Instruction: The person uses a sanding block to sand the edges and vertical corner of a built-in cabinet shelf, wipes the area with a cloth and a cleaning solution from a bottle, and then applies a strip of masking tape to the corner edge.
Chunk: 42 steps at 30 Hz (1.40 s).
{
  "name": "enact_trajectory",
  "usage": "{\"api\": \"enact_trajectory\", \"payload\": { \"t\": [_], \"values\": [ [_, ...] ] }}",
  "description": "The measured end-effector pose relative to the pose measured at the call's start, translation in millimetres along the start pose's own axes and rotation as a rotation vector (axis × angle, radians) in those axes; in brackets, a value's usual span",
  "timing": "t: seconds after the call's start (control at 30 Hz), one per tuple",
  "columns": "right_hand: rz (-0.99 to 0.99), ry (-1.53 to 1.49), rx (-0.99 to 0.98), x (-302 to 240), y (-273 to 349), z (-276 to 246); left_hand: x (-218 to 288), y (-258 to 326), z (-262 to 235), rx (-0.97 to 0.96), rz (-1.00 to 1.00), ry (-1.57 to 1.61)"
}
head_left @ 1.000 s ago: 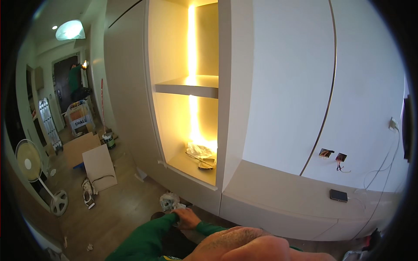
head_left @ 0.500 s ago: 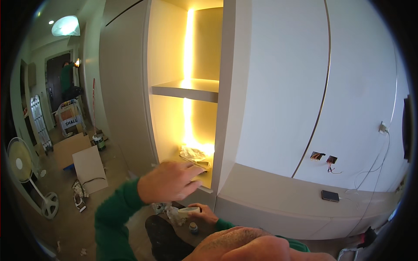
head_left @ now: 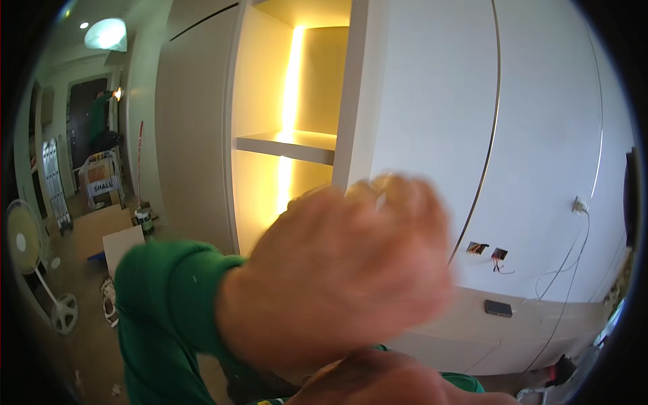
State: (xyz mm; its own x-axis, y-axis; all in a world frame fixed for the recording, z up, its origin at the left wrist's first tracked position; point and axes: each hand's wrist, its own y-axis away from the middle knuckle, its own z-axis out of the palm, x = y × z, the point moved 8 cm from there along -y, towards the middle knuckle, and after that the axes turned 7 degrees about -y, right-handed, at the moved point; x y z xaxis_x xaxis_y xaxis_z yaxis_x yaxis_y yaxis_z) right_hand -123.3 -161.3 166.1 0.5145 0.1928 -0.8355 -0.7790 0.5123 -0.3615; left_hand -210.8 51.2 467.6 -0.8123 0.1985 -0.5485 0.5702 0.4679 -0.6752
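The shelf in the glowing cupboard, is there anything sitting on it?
No, the shelf looks bare, lit by the yellow light strip behind it.

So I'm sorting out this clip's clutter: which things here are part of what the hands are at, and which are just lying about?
In hand:
- left hand, raised close to the camera and blurred, green sleeve; whether it holds anything cannot be told
- lit shelf niche behind it

Lying about:
- standing fan
- dark phone-like slab on the low ledge
- cardboard boxes
- wall cable
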Motion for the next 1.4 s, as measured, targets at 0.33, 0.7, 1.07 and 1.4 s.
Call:
{"api": "enact_trajectory", "payload": {
  "t": [0.33,0.7,1.07,1.4],
  "values": [
    [0.081,0.569,-0.090,-6,1,40,-77,217,219,0.045,-0.339,0.394],
    [-0.285,0.313,-0.169,-171,-133,105,-246,112,233,0.286,-0.874,1.265],
    [-0.152,0.058,-0.110,-289,-183,172,-301,-15,102,0.177,-0.637,0.646],
    [-0.087,-0.020,-0.023,-405,-195,197,-348,-139,22,-0.016,-0.589,0.458]
  ]
}}
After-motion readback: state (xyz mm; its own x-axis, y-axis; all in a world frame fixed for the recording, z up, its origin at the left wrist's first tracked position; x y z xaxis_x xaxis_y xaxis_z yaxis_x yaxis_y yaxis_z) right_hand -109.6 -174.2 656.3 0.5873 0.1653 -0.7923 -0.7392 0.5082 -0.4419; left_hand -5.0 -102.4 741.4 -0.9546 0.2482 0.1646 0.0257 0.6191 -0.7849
